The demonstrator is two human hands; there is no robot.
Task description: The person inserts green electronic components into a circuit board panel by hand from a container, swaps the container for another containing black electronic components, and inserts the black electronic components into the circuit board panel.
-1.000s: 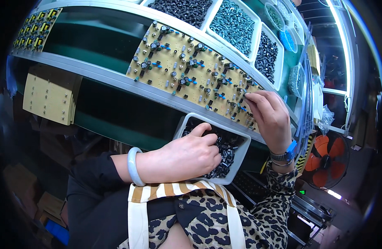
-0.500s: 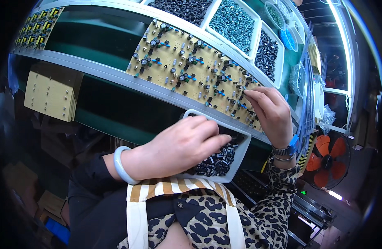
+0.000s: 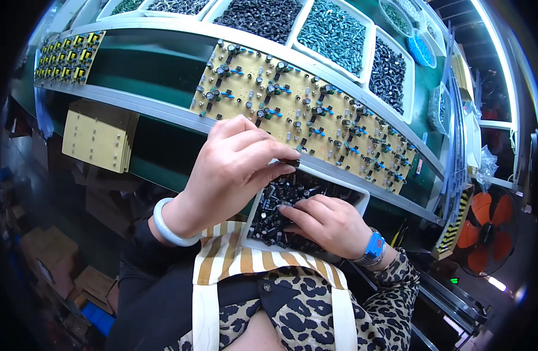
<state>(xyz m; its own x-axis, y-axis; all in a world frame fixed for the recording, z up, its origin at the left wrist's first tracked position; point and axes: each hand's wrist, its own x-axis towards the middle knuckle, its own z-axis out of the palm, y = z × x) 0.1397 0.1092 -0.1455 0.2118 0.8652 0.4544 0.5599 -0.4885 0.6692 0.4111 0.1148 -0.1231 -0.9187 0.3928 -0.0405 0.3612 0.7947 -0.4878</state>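
A black cylindrical electrolytic capacitor (image 3: 290, 162) is pinched between the thumb and forefinger of my left hand (image 3: 237, 158), which is above the tray's far-left corner, close to the board rail. My right hand (image 3: 324, 222) reaches into the white plastic tray (image 3: 360, 202), its forefinger and thumb apart among loose black capacitors (image 3: 272, 225). Its remaining fingers are partly hidden. Beyond both hands, a long tan circuit board (image 3: 304, 108) rests along the rail, carrying repeated groups of black capacitors, blue parts and grey parts. My left forearm covers part of the rail.
A metal rail (image 3: 146, 102) runs across the bench. Behind it stand trays of black parts (image 3: 257, 20), teal parts (image 3: 333, 38) and dark parts (image 3: 387, 76). Stacked tan boards (image 3: 96, 137) lie at left, near a board with yellow parts (image 3: 67, 58). An orange-bladed fan (image 3: 485, 225) stands right.
My right hand has left the circuit board and moved down into the tray. My left hand has risen out of the tray toward the rail, a capacitor now visible in its pinch.
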